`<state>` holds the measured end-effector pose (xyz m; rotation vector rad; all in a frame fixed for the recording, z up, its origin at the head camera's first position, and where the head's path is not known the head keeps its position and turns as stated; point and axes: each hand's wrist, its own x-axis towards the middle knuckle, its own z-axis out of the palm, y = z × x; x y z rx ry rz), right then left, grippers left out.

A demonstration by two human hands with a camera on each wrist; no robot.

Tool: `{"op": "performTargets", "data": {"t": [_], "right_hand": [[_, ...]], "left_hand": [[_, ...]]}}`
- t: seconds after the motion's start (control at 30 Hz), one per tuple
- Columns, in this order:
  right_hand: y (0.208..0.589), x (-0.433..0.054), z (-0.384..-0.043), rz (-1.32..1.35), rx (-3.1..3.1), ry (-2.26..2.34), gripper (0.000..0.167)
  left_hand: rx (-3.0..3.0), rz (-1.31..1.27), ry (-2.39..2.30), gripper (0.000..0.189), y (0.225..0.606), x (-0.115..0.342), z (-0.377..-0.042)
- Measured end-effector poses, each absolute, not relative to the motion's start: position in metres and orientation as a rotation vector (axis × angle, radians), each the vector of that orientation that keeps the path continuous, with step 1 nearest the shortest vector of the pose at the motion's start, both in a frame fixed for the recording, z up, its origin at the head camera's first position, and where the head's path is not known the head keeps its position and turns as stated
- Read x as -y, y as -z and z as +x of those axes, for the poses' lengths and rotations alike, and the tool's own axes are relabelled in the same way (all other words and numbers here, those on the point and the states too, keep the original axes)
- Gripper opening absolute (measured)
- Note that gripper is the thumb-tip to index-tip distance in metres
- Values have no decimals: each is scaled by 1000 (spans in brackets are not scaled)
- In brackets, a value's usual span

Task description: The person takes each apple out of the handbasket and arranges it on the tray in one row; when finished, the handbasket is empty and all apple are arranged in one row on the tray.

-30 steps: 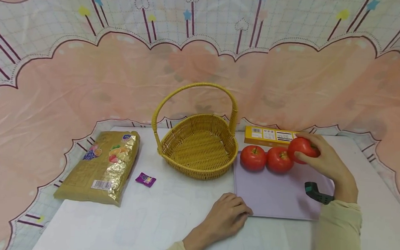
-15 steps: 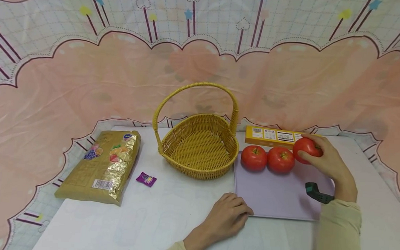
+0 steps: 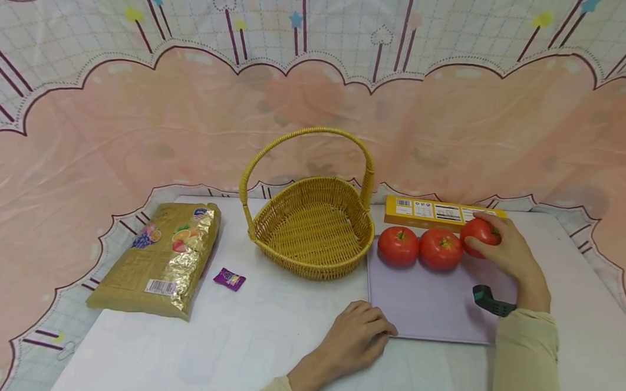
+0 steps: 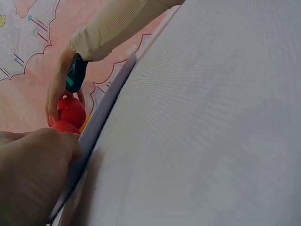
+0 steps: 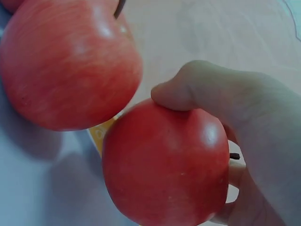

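My right hand grips a red apple at the back right of a pale purple tray. In the right wrist view, the thumb lies on one side of the held apple, with fingers behind it and the dark stem towards the palm. Two more red apples, a left one and a middle one, sit side by side along the tray's back edge. My left hand holds the tray's front left corner with curled fingers. The left wrist view shows its fingertips against the tray edge.
A yellow wicker basket with a tall handle stands left of the tray. Behind the apples lies a long orange-yellow box. A gold foil bag and a small purple wrapped candy lie on the left of the white table.
The apple in my right hand has shifted slightly right and down, away from the middle apple. The right forearm has edged left. My left hand stays at the tray corner.
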<state>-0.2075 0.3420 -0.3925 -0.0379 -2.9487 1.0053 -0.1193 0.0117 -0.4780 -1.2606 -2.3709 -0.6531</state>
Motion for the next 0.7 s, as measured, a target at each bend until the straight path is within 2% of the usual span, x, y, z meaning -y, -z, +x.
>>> {"op": "performTargets", "data": {"t": [0.7], "right_hand": [[405,-346,-211,-2,3013,-981,73]], "left_hand": [[2399,-1249,641,15,479,-12,-119]]}}
